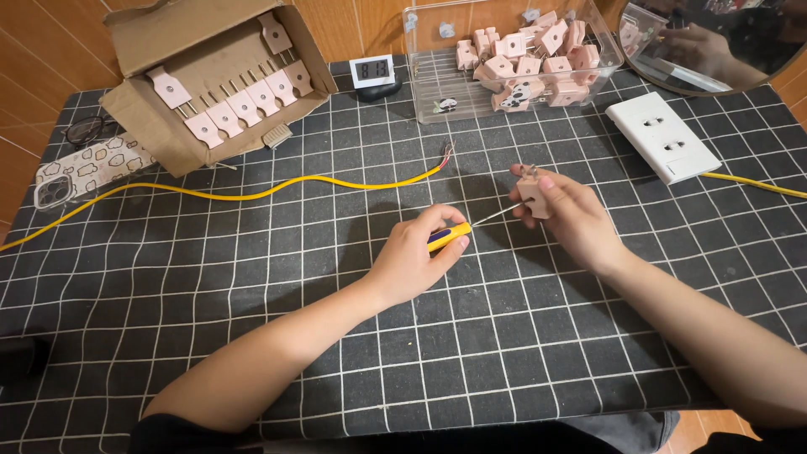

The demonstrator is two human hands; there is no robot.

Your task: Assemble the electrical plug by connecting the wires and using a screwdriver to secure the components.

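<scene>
1. Left hand [416, 252] is clenched on a yellow-handled screwdriver [458, 232], its shaft pointing right and slightly up.
2. Right hand [567, 214] grips a small pink plug [533, 195], which the shaft tip touches.
3. The hands are near each other above the table [252, 277].

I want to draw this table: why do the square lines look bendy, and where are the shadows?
In the head view, the grid mat lines bow toward the edges, likely from a wide lens and cloth wrinkles; soft shadows lie beside the left hand holding the screwdriver and under the right hand holding a pink plug; the mirror shows reflections.
</scene>
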